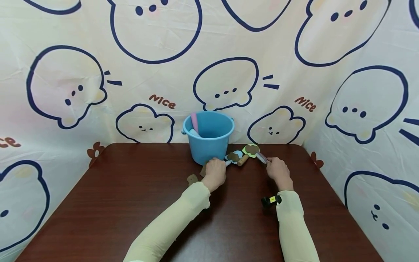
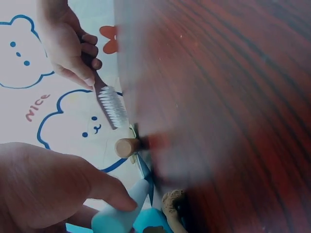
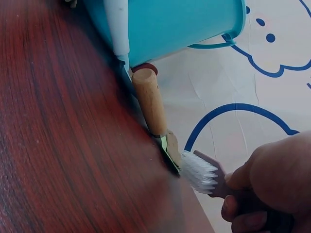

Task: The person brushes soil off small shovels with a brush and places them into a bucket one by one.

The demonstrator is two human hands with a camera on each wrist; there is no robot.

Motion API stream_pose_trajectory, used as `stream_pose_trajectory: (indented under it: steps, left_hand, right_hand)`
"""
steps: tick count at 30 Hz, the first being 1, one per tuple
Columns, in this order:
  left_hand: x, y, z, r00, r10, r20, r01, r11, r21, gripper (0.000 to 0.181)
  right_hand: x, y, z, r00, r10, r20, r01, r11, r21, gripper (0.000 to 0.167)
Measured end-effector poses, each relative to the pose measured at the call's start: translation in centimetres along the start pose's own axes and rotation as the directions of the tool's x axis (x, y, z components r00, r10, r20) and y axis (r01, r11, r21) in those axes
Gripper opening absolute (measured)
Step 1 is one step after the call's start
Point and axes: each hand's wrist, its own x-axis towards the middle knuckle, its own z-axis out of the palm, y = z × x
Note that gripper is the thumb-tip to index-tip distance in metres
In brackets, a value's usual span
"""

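Observation:
My left hand (image 1: 215, 173) pinches the pale blue handle (image 2: 119, 211) of a small blue shovel (image 1: 236, 155), whose blade carries a brown lump. My right hand (image 1: 279, 171) grips the dark handle of a brush (image 3: 218, 180) with white bristles. Those bristles (image 3: 197, 171) touch or nearly touch a green shovel (image 1: 246, 150), which holds brown, sand-like material and has a wooden handle (image 3: 149, 102). Both shovels lie close together just right of a blue bucket (image 1: 209, 149). In the left wrist view, my left fingertips under the handle are partly hidden.
A pink handle (image 1: 194, 122) and a light blue piece (image 1: 194, 133) stick up inside the bucket. Brown lumps (image 1: 192, 179) lie by my left hand. The dark wooden table (image 1: 137, 203) meets a printed cloth backdrop (image 1: 147, 80) behind the bucket and at both sides.

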Motion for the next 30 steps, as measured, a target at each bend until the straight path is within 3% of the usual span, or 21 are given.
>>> stream_pose_trajectory:
  steps: [5, 9, 12, 19, 25, 30]
  left_hand:
    - [0.5, 0.0, 0.0, 1.000, 0.006, 0.026, -0.003, 0.996, -0.094, 0.023]
    - [1.0, -0.2, 0.1, 0.997, 0.020, 0.070, -0.005, 0.976, -0.216, 0.015]
    - [1.3, -0.3, 0.2, 0.996, 0.033, 0.077, -0.012, 0.968, -0.252, 0.012]
    - [1.7, -0.2, 0.7, 0.999, 0.020, 0.045, -0.009, 0.974, -0.225, 0.014]
    - [1.9, 0.1, 1.2, 0.998, -0.013, 0.066, 0.027, 0.976, -0.218, 0.017]
    - [2.2, 0.1, 1.3, 0.998, 0.011, 0.061, 0.004, 0.970, -0.243, 0.011]
  right_hand:
    - [0.1, -0.1, -0.1, 1.000, 0.002, 0.000, -0.002, 1.000, -0.006, 0.045]
    - [0.2, -0.1, 0.0, 1.000, -0.004, -0.003, 0.004, 1.000, -0.006, 0.045]
    - [0.1, 0.0, 0.0, 1.000, -0.009, -0.003, 0.009, 1.000, -0.009, 0.044]
    - [0.0, 0.1, 0.1, 1.000, -0.007, -0.004, 0.007, 1.000, -0.011, 0.044]
    - [0.0, 0.1, 0.1, 1.000, -0.008, -0.004, 0.008, 1.000, -0.012, 0.043]
    - [0.0, 0.1, 0.1, 1.000, -0.010, -0.003, 0.010, 1.000, -0.004, 0.043]
